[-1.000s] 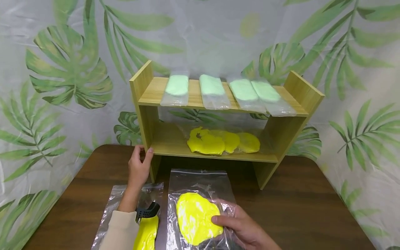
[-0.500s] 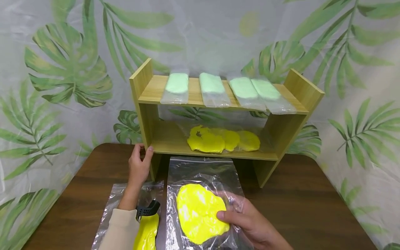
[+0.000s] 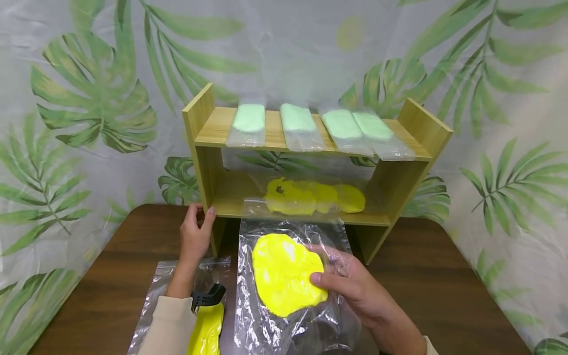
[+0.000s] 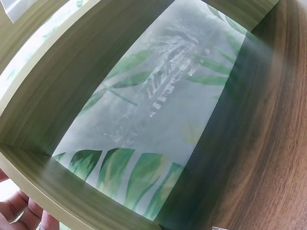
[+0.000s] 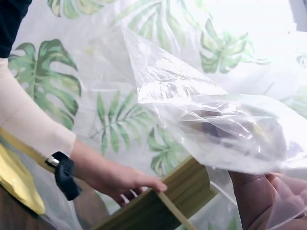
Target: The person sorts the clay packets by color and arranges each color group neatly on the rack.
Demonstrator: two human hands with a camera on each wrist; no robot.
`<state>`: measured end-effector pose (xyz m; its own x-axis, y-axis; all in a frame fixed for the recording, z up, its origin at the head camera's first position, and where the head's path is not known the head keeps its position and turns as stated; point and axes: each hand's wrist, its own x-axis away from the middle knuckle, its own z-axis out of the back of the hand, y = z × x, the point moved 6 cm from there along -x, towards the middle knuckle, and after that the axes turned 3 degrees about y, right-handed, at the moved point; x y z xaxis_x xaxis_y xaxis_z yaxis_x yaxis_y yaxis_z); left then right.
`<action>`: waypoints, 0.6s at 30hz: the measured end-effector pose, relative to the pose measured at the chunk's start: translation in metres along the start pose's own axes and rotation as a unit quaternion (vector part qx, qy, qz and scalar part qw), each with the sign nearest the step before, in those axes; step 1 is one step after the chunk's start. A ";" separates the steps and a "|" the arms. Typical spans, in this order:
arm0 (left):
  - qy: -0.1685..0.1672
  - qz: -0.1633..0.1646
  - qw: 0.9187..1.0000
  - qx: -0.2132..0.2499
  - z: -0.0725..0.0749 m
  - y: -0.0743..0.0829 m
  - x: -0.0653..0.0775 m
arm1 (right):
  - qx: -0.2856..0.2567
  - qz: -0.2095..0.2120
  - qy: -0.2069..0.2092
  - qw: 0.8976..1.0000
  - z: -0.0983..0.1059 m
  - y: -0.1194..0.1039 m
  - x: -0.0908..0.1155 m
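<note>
My right hand (image 3: 355, 283) pinches a clear zip bag (image 3: 262, 330) by its right side, thumb on top. Inside the bag lies a flat, bright yellow, dough-like lump (image 3: 286, 276). The bag's far end overlaps the front edge of the lower shelf board in the head view. With my left hand (image 3: 196, 234) I grip the left side panel of a small wooden shelf (image 3: 201, 162), thumb at the front edge; its fingers (image 4: 31, 211) show outside the panel in the left wrist view. Under my left forearm lies another clear bag (image 3: 153, 296) with a yellow lump (image 3: 207, 328).
Several bags with pale green slabs (image 3: 249, 118) lie along the top board, overhanging its front. Several bagged yellow lumps (image 3: 290, 196) rest on the lower board. The shelf stands on a dark wooden table (image 3: 443, 296) against a leaf-print cloth (image 3: 284, 49).
My right hand has moved the bag with its yellow lump forward and up, toward the lower shelf. The left hand stays on the shelf's side panel.
</note>
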<state>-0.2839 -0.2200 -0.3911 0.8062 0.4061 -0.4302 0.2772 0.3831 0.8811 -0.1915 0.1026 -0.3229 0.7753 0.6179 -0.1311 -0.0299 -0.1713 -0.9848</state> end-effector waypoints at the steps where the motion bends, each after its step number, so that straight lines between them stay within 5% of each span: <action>1: 0.001 0.000 1.000 0.000 0.000 0.000 0.000 | 0.009 0.001 0.006 1.000 0.001 -0.002 -0.002; 7: 0.000 -0.001 1.000 0.002 0.000 -0.002 -0.001 | 0.049 0.000 0.038 0.998 0.012 -0.010 -0.019; 18: 0.002 0.002 1.000 0.002 0.000 -0.001 -0.001 | 0.033 0.004 0.061 0.998 0.035 -0.020 -0.065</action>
<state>-0.2853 -0.2209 -0.3915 0.8051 0.4110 -0.4277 0.2762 0.3785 0.8835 -0.2629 0.0929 -0.2984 0.8462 0.5173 -0.1280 -0.0751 -0.1219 -0.9897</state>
